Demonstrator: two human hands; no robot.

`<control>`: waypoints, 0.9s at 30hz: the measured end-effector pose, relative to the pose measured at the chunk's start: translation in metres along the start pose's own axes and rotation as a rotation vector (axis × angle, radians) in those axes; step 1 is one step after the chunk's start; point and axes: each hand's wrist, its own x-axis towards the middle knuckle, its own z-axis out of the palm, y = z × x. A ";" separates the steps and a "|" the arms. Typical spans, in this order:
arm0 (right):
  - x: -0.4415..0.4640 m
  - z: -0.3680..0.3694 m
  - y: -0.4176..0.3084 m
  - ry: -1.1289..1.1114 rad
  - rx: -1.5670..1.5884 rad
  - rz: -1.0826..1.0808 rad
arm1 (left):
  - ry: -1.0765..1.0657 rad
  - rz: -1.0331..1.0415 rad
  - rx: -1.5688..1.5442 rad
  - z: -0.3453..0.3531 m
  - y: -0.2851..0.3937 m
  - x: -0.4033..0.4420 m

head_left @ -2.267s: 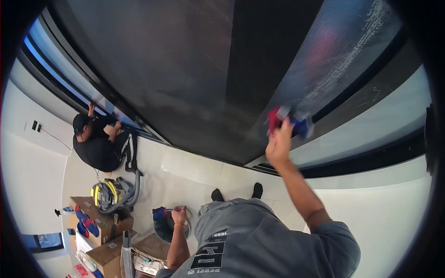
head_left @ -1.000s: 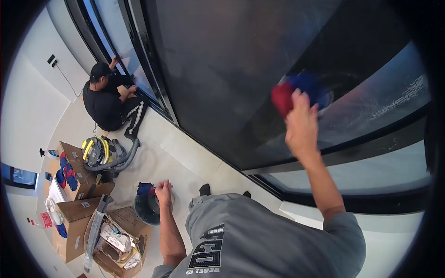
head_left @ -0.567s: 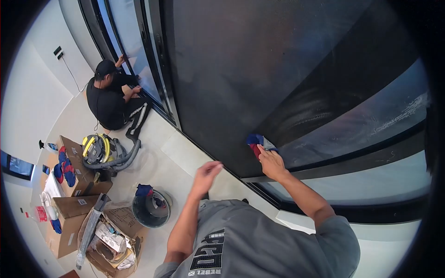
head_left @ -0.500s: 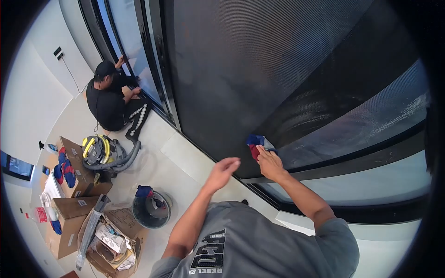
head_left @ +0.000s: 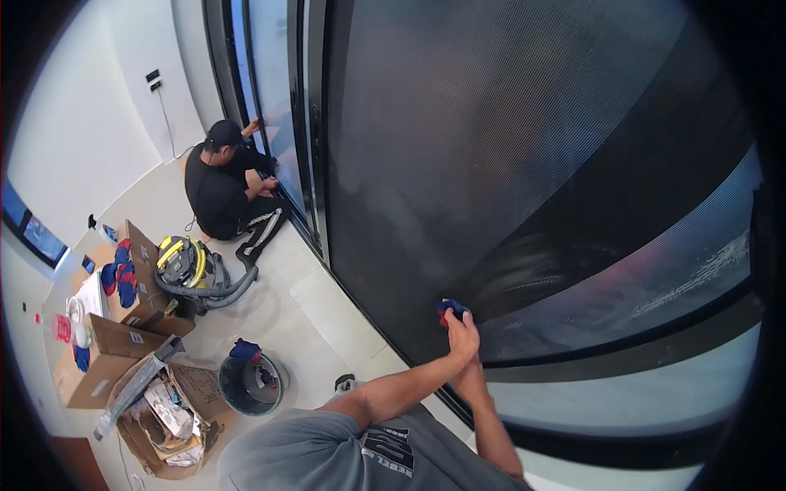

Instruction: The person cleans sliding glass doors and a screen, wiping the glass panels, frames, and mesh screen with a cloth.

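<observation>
A bunched blue and red cloth [head_left: 449,309] is at the lower part of a dark mesh-covered glass panel [head_left: 491,155]. My left hand [head_left: 462,334] is closed on this cloth, its arm reaching across in front of my body. Behind it, my right hand [head_left: 469,375] meets the left at the same cloth; its fingers are mostly hidden. Pale wipe streaks [head_left: 536,266] show on the panel to the right of my hands. Whether the cloth touches the panel I cannot tell.
A co-worker [head_left: 225,180] in black sits at the sliding door frame on the left. Near them is a yellow and grey vacuum cleaner [head_left: 184,263] with its hose. A bucket [head_left: 252,386] with cloths, an open carton [head_left: 201,393] and cardboard boxes [head_left: 110,360] stand on the floor.
My left hand has moved right to the cloth and closed on it beside my right hand. The cloth is now more bunched. The camera view has shifted.
</observation>
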 end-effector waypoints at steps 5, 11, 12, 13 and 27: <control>-0.142 0.073 0.150 0.041 -0.021 0.134 | -0.098 0.480 -0.180 -0.013 0.070 -0.032; -0.192 0.054 0.203 -0.007 0.550 0.864 | -0.122 1.702 0.201 -0.099 0.324 0.045; -0.177 0.045 0.204 -0.001 0.572 0.893 | -0.024 1.640 0.173 -0.110 0.361 0.062; -0.159 0.036 0.205 0.011 0.586 0.894 | 0.066 1.550 0.092 -0.119 0.385 0.094; 0.128 -0.137 0.073 0.250 0.200 0.300 | 0.183 0.565 -0.231 -0.091 0.159 0.207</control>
